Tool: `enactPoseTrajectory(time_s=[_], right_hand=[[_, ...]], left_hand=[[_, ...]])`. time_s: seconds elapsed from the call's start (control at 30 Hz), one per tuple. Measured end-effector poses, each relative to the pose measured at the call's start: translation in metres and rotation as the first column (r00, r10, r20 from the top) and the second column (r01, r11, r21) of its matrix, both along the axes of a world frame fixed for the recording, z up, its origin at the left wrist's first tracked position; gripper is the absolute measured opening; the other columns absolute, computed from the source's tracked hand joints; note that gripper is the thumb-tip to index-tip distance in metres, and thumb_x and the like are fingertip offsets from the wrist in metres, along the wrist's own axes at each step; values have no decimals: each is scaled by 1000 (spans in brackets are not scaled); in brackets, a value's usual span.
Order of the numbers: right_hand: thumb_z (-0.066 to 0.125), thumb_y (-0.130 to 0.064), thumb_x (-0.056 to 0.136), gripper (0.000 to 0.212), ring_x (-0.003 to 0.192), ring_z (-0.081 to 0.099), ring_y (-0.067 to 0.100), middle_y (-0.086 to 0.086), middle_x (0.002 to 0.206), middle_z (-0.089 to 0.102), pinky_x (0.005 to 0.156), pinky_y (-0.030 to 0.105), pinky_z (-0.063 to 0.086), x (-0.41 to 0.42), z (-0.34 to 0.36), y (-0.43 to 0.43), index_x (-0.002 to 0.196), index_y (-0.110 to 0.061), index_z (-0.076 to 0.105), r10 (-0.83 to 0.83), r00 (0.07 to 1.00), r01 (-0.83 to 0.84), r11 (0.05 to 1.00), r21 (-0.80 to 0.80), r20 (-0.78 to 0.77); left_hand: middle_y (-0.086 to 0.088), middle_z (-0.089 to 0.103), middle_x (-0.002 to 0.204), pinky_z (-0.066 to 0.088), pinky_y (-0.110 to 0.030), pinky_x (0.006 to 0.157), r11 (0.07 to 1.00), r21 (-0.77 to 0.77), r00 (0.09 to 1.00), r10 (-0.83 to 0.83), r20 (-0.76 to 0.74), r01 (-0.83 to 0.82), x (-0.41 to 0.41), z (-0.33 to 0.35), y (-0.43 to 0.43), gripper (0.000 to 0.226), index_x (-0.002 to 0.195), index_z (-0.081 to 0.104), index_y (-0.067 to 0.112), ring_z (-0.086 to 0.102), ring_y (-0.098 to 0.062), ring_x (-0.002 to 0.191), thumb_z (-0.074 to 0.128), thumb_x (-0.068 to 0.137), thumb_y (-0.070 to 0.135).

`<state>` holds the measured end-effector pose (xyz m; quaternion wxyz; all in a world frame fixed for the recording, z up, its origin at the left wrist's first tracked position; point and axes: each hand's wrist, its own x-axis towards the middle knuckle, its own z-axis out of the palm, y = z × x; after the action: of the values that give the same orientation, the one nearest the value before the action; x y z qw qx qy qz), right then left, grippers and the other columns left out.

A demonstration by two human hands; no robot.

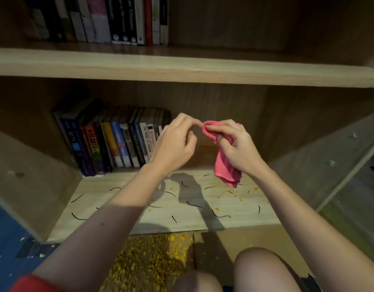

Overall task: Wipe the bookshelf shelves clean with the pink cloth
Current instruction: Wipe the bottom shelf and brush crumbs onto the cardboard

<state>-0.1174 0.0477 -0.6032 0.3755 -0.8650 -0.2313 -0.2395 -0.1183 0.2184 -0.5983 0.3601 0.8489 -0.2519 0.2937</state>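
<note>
Bunched pink cloth, gripped in the right hand, hangs just above the lower shelf, its pale wood board strewn with black strands and yellow crumbs.

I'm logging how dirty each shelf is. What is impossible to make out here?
Head view:
- upper shelf: top surface dark, nearly edge-on.
- lower shelf: part hidden behind left hand, right hand and pink cloth.
- books: most titles blurred.
- whether the left hand's fingers pinch the cloth: too small.

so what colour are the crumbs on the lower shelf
Yellow; the crumbs show best in the head view.
</note>
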Motion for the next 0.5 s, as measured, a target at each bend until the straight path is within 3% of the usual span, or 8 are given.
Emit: enactPoseTrajectory(time_s=[0.2, 0.33, 0.43, 0.5], right_hand=[[57, -8, 90, 37, 115, 49, 18, -5, 115, 51, 105, 45, 36, 6, -51, -19, 125, -15, 58, -60, 980, 86, 987, 133, -189], [68, -17, 84, 61, 117, 46, 11, -5, 122, 42, 101, 31, 42, 1, -87, -44, 139, -19, 41, -28, 890, 146, 963, 226, -456], [70, -11, 79, 73, 113, 50, 10, -5, 130, 41, 84, 22, 48, -1, -124, -63, 142, -20, 34, -40, 812, 230, 939, 255, -582], [67, -4, 78, 72, 111, 51, 11, -2, 132, 43, 82, 19, 45, 2, -147, -76, 141, -18, 36, -86, 774, 288, 930, 229, -627]], left_hand=[[-1, 48, 113, 44, -38, 89, 998, 24, 968, 54, -246, -50, 13, -55, -17, 30, 116, 58, 12, 52, -15, 94, 48, 89, 4], [-5, 40, 128, 42, -29, 92, 987, 158, 837, 64, -544, 28, 24, -95, -41, 35, 125, 52, 14, 51, -16, 91, 47, 90, 8], [-7, 30, 141, 34, -27, 100, 947, 281, 666, 110, -738, 155, 27, -126, -58, 40, 134, 45, 14, 47, -22, 117, 45, 94, 12], [-8, 26, 145, 31, -28, 105, 913, 351, 592, 170, -788, 206, 31, -145, -71, 43, 137, 41, 13, 40, -26, 129, 45, 94, 12]])
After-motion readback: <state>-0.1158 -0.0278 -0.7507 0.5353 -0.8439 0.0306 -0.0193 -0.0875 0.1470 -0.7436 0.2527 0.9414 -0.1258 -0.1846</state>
